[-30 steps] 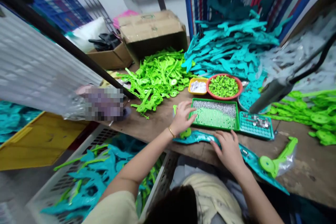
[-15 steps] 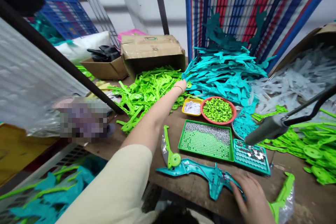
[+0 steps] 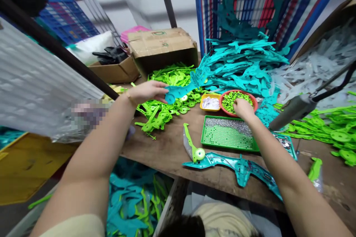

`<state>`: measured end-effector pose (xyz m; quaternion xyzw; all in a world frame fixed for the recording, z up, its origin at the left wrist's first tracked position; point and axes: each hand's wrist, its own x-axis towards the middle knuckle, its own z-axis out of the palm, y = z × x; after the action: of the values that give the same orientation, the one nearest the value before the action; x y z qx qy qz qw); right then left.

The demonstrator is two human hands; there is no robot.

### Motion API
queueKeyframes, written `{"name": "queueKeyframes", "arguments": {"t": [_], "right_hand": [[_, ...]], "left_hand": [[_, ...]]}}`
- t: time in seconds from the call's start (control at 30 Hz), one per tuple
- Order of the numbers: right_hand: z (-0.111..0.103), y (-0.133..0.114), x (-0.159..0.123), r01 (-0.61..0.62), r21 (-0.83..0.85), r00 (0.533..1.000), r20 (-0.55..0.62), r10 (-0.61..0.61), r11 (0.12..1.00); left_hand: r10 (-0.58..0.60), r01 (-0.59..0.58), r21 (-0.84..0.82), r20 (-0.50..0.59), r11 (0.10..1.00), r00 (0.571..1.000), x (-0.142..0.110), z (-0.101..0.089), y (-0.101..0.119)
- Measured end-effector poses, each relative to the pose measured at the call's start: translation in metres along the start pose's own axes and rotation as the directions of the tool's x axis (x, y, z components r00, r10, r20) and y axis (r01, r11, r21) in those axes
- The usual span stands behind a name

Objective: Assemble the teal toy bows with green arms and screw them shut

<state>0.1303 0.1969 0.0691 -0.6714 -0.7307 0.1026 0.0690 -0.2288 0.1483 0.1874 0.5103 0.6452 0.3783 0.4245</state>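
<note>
My left hand (image 3: 147, 91) is closed on a long teal plastic piece (image 3: 185, 86) and holds it above the heap of green plastic parts (image 3: 167, 96). The fingers of my right hand (image 3: 242, 106) are bunched down inside the red bowl (image 3: 222, 98) of small green pieces; what they hold is hidden. A teal shell with a green lever part (image 3: 222, 163) lies on the wooden table (image 3: 167, 148) near its front edge. A green tray of small screws (image 3: 228, 132) sits just behind it.
A big pile of teal parts (image 3: 244, 63) and a cardboard box (image 3: 161, 48) stand at the back. A small yellow dish (image 3: 209, 102), a teal tray (image 3: 286, 142), a grey hanging tool (image 3: 294, 107) and more green parts (image 3: 333, 133) lie to the right. A basket of parts (image 3: 133, 203) sits under the table.
My left hand has come back from the teal pile with a teal piece in it. My right hand has left the shell at the front edge and gone to the red bowl.
</note>
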Motion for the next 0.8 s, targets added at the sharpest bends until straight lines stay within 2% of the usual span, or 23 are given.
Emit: {"name": "queueKeyframes", "arguments": {"t": [0.03, 0.07, 0.13, 0.23, 0.3, 0.33, 0.4, 0.47, 0.53, 0.57, 0.6, 0.67, 0.73, 0.8], "right_hand": [[0.003, -0.003, 0.012, -0.029, -0.011, 0.999, 0.012, 0.029, 1.0], [0.006, -0.006, 0.021, -0.053, -0.021, 0.998, 0.021, 0.054, 0.998], [0.012, -0.011, 0.03, -0.083, -0.034, 0.996, 0.035, 0.084, 0.996], [0.016, -0.015, 0.034, -0.101, -0.035, 0.994, 0.037, 0.102, 0.994], [0.012, -0.014, 0.033, -0.115, -0.03, 0.993, 0.021, 0.116, 0.993], [0.009, -0.013, 0.031, -0.125, -0.03, 0.992, 0.007, 0.125, 0.992], [0.002, -0.012, 0.022, -0.14, -0.04, 0.99, -0.034, 0.139, 0.989], [-0.004, -0.013, 0.002, -0.085, 0.008, 0.987, -0.137, 0.085, 0.996], [-0.005, -0.02, -0.032, 0.089, 0.157, 0.96, -0.275, -0.043, 0.984], [-0.004, -0.026, -0.053, 0.204, 0.257, 0.936, -0.333, -0.112, 0.945], [-0.002, -0.032, -0.075, 0.31, 0.359, 0.918, -0.355, -0.179, 0.88], [0.005, -0.046, -0.117, 0.431, 0.53, 0.896, -0.346, -0.277, 0.73], [0.014, -0.058, -0.148, 0.518, 0.577, 0.855, -0.332, -0.399, 0.631], [0.023, -0.064, -0.164, 0.557, 0.589, 0.828, -0.334, -0.451, 0.586]], "left_hand": [[-0.051, 0.054, -0.07, 0.05, 0.996, 0.997, -0.016, -0.002, -0.016], [-0.047, 0.056, -0.159, 0.059, 0.986, 0.997, -0.033, -0.001, -0.032], [0.031, -0.001, -0.332, 0.084, 0.943, 0.996, -0.064, 0.012, -0.06], [0.144, -0.04, -0.496, 0.172, 0.867, 0.975, -0.103, 0.054, -0.092], [0.203, 0.047, -0.611, 0.333, 0.79, 0.921, -0.119, 0.087, -0.102], [0.235, 0.07, -0.666, 0.357, 0.743, 0.904, -0.125, 0.102, -0.104], [0.266, 0.071, -0.738, 0.329, 0.671, 0.906, -0.131, 0.127, -0.104], [0.253, 0.048, -0.778, 0.26, 0.626, 0.932, -0.131, 0.144, -0.103], [0.213, 0.047, -0.814, 0.206, 0.579, 0.955, -0.128, 0.155, -0.103], [0.186, 0.061, -0.833, 0.193, 0.549, 0.963, -0.126, 0.16, -0.103], [0.156, 0.084, -0.852, 0.191, 0.516, 0.969, -0.124, 0.165, -0.104], [0.088, 0.14, -0.881, 0.2, 0.452, 0.976, -0.12, 0.175, -0.103], [0.005, 0.182, -0.901, 0.201, 0.393, 0.98, -0.119, 0.185, -0.099], [-0.076, 0.222, -0.91, 0.209, 0.35, 0.975, -0.119, 0.194, -0.093]]}}
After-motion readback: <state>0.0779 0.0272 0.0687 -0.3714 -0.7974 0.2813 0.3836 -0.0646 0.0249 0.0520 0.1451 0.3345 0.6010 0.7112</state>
